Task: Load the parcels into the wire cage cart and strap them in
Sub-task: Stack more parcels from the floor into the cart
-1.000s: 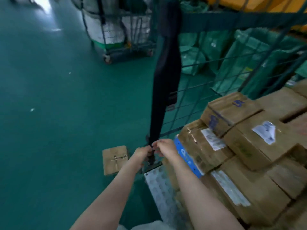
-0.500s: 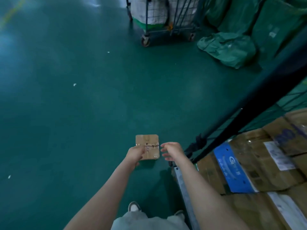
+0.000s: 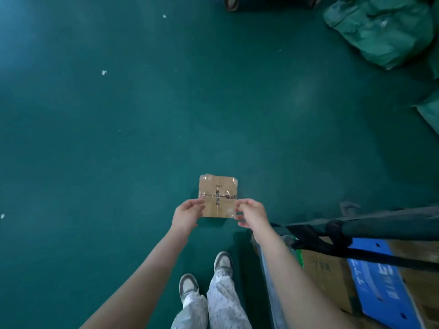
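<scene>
A small flat cardboard parcel [image 3: 218, 193], crossed with clear tape, is seen lying on the dark green floor [image 3: 118, 138], well clear of the cart and just ahead of the person's feet. Both bare arms are stretched down towards it. The left hand [image 3: 186, 216] is placed at the parcel's near left corner and the right hand [image 3: 251, 213] at its near right edge, so that the parcel is framed between them. The fingers [image 3: 197, 204] of the left hand are loosely bent and overlap the corner in this view; those of the right hand are likewise relaxed and slightly curled beside the edge. Nothing is gripped by either hand, and whether the fingertips actually touch the cardboard cannot be told from above. At the lower right the wire cage cart [image 3: 392, 227] is seen in part, with its grey frame bar running across and a black strap [image 3: 380, 256] hanging slack along it. Inside the cart brown cardboard boxes [image 3: 320, 267] are stacked, and a blue printed panel [image 3: 380, 286] is laid against them. Two grey-and-white shoes [image 3: 188, 284] and pale patterned trousers [image 3: 223, 305] are visible at the bottom edge, just left of the cart. Green sacks [image 3: 384, 29] are heaped on the floor at the upper right, far from the parcel, and a few white scraps [image 3: 103, 72] are scattered over the floor to the left.
</scene>
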`<state>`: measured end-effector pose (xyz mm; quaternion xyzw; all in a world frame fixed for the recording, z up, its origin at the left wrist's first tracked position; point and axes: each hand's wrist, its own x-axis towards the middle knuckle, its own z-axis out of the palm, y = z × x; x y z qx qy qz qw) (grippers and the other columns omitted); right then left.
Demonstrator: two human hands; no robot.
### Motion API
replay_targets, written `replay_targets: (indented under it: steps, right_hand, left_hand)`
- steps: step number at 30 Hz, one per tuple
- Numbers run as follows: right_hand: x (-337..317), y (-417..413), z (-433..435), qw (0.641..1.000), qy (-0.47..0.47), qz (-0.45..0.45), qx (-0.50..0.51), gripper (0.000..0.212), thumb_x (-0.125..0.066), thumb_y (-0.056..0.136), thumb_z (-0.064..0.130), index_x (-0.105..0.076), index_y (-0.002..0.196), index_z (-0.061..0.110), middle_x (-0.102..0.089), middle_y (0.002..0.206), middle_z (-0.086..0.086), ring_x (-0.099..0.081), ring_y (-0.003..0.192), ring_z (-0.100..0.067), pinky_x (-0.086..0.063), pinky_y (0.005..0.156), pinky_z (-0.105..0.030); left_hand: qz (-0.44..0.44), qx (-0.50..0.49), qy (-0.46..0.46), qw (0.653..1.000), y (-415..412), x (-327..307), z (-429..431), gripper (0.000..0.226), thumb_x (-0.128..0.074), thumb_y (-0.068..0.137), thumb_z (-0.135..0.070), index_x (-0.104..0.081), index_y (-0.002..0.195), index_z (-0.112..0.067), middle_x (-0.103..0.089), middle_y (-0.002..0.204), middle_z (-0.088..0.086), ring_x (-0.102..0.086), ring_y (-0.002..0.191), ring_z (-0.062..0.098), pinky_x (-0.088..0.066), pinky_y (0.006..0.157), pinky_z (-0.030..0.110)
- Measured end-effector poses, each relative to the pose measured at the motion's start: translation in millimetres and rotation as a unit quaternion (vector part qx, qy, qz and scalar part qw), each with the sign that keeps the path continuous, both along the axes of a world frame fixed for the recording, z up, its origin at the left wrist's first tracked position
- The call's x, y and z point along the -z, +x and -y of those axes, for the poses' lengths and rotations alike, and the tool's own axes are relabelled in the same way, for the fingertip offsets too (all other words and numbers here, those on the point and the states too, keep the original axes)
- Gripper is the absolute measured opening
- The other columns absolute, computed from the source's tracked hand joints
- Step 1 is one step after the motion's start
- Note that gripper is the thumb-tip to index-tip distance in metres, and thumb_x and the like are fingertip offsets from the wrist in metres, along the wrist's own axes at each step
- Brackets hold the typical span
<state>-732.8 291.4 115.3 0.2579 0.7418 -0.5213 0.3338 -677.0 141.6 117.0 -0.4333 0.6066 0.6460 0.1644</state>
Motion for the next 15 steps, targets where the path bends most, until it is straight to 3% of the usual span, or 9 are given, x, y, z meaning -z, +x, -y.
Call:
replay_targets:
  steps: [2,5,8,11,15]
  right_hand:
    - [35,-11,-1,1.000,0.000,0.009,-0.001,0.029,-0.039,0.093,0.000,-0.058,0.080,0.018,-0.061,0.080,0.001,-0.055,0.065,-0.012,-0.046,0.061,-0.023]
    - [84,-25,-6,1.000,0.003,0.022,0.008,0.028,-0.040,0.093,0.000,-0.059,0.082,0.017,-0.063,0.083,-0.001,-0.057,0.068,-0.013,-0.047,0.064,-0.024]
    - [144,-32,-14,0.999,0.023,0.041,0.016,0.028,-0.040,0.091,-0.001,-0.060,0.082,0.016,-0.063,0.084,0.000,-0.056,0.066,-0.013,-0.046,0.061,-0.023]
    - [195,-33,-23,0.997,0.044,0.052,0.021,0.023,-0.041,0.091,-0.001,-0.059,0.088,0.012,-0.060,0.085,0.000,-0.054,0.067,-0.013,-0.045,0.061,-0.024]
    - [261,-38,-23,0.995,0.074,0.057,0.018,0.019,-0.044,0.092,0.002,-0.059,0.094,0.014,-0.056,0.083,0.001,-0.051,0.071,-0.013,-0.046,0.064,-0.025]
  left_hand:
    - [0.007,-0.004,-0.013,1.000,-12,33,2,0.015,-0.049,0.095,-0.011,-0.061,0.102,-0.017,-0.061,0.099,0.000,-0.054,0.080,0.008,-0.041,0.068,0.023]
    - [0.018,0.001,-0.033,0.999,-24,83,3,0.018,-0.049,0.095,-0.010,-0.062,0.106,-0.017,-0.060,0.101,-0.002,-0.054,0.091,0.011,-0.040,0.076,0.021]
    - [0.045,0.045,-0.062,0.996,-23,140,2,0.025,-0.044,0.096,-0.007,-0.061,0.112,-0.016,-0.059,0.110,-0.002,-0.053,0.093,0.009,-0.040,0.065,0.013]
    - [0.079,0.057,-0.074,0.992,-20,191,3,0.029,-0.044,0.095,-0.007,-0.060,0.117,-0.015,-0.058,0.112,0.000,-0.048,0.067,0.004,-0.036,0.045,0.002]
    - [0.107,0.058,-0.089,0.989,-24,255,7,0.031,-0.044,0.094,-0.008,-0.057,0.122,-0.014,-0.060,0.103,-0.001,-0.042,0.047,0.004,-0.035,0.039,0.009]
